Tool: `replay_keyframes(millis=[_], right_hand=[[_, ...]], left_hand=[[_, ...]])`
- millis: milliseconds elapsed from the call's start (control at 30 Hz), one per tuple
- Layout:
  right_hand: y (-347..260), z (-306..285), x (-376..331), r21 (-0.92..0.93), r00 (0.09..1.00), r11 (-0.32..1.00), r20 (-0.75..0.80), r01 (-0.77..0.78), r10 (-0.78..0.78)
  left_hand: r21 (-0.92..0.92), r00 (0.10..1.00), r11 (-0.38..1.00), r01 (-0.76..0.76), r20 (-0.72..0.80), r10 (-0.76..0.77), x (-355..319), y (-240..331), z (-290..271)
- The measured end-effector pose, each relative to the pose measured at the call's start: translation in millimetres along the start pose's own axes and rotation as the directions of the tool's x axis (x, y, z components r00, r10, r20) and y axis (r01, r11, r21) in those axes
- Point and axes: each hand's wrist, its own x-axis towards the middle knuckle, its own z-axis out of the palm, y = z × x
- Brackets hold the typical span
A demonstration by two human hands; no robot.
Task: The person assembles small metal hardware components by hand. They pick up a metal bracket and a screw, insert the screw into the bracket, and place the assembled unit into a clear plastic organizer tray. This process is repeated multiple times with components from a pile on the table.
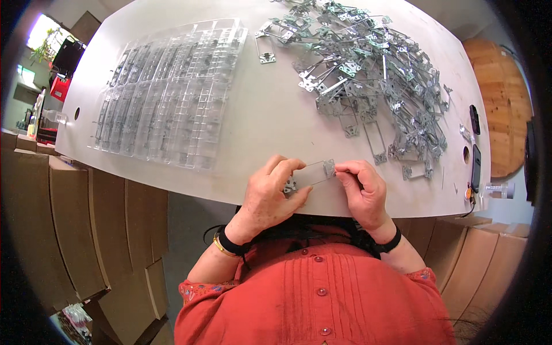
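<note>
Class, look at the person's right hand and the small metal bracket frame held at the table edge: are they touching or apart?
Touching. The head view shows the right hand pinching one end of the metal bracket frame between its fingertips, while the left hand grips the other end.

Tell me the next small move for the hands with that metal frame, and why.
Probably carry the metal frame over to the clear plastic tray on the left. Both hands pinch it: the left hand at one end, the right hand at the other, just above the table edge. The tray's rows already seem to hold similar parts, while the loose pile of frames lies to the right.
</note>
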Motion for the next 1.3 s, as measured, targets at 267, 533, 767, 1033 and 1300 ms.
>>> replay_keyframes(millis=[267, 533, 767, 1033, 1300], right_hand=[[3, 1, -1, -0.011, 0.999, 1.0, -0.02, 0.026, -0.026], [6, 2, -7, 0.032, 0.999, 0.999, -0.043, -0.009, 0.01], [7, 1, -8, 0.168, 0.997, 0.985, -0.054, -0.049, 0.058], [9, 0, -6, 0.211, 1.0, 0.977, -0.006, -0.014, 0.015], [5, -3, -8, 0.202, 0.998, 0.979, 0.052, 0.011, -0.022]], left_hand=[[0.01, 1.0, 1.0, -0.003, 0.004, 0.003, 0, 0, -1], [0.014, 1.0, 1.0, -0.007, 0.012, 0.007, -1, 0, -1], [0.004, 0.999, 0.999, 0.036, 0.033, -0.036, 1, 5, -3], [-0.035, 0.983, 0.991, 0.127, 0.135, -0.121, 6, 18, -14], [-0.013, 0.977, 0.984, 0.176, 0.125, -0.173, 17, 29, -16]])
